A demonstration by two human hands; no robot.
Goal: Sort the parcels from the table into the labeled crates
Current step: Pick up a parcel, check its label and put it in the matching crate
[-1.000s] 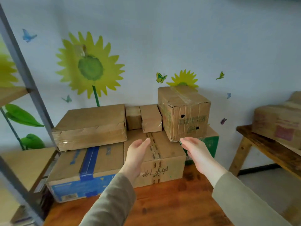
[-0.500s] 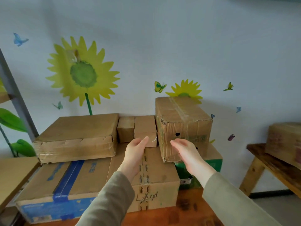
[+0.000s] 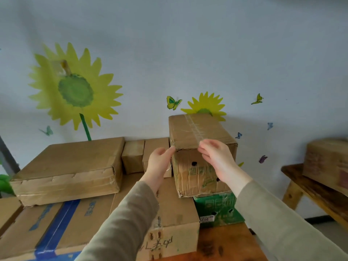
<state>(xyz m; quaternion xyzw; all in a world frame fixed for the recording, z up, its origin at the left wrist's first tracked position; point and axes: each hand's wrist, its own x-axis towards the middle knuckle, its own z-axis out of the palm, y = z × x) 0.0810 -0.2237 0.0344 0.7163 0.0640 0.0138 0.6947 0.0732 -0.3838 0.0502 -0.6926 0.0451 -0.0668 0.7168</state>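
Head view; taped parcel (image 3: 212, 131) between hands (image 3: 160, 163) (image 3: 217, 160) (fingertips (image 3: 203, 146) at top edge)

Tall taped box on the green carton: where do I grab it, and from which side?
Probably by its two long side walls near the front end, one hand each side, coming from the front. The tall taped box presents its narrow end toward you, and the left hand and right hand are at that end; a small box crowds its left wall behind.

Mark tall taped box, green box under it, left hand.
tall taped box (image 3: 211, 130): head view, top face.
green box (image 3: 218, 207): head view, front face.
left hand (image 3: 160, 163): head view, middle of hand.
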